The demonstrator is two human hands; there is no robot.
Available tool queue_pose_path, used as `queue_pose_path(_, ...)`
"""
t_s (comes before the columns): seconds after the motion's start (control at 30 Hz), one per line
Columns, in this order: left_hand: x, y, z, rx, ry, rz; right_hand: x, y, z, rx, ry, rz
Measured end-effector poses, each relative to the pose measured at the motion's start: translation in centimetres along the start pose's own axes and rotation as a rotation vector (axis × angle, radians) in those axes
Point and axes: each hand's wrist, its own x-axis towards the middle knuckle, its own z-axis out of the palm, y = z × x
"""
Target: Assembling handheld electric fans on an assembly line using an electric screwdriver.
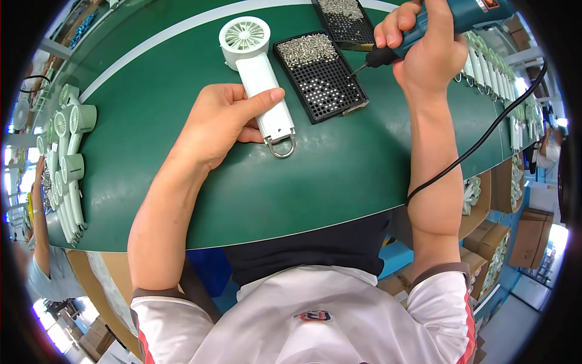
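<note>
A white handheld fan (257,70) with a round grille and a metal loop at its handle end lies in the grip of my left hand (233,115), thumb across the handle. My right hand (427,51) is wrapped round a dark teal electric screwdriver (470,17). Its thin bit points down and left at a black screw tray (330,100), close over the tray's right side; whether it touches a screw I cannot tell. Small silver screws are heaped at the tray's far end, and others stand in its holes.
Another black screw tray (354,37) sits behind the first. Several fans (66,151) are grouped at the left, and a row of white fan handles (485,70) lines the right. The black cord (479,142) crosses my right forearm. Cardboard boxes (530,236) stand beyond the green table (291,200). A person's arm (40,218) shows far left.
</note>
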Motion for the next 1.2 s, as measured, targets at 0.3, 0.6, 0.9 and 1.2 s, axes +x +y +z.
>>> queue_pose_path(0.3,0.2,-0.4,-0.2,-0.003,0.002,0.016,0.1,0.5,0.0,0.01,0.006,0.03)
queue_pose_path(0.6,0.2,-0.3,0.0,-0.013,-0.011,0.032,0.0,0.7,-0.1,-0.003,-0.036,0.05)
queue_pose_path(0.9,0.2,-0.2,0.0,-0.038,-0.021,0.045,-0.6,0.5,0.2,-0.071,-0.158,-0.014)
queue_pose_path(1.2,0.2,-0.1,-0.2,-0.029,-0.028,0.011,0.2,1.5,-1.3,-0.072,-0.224,-0.094)
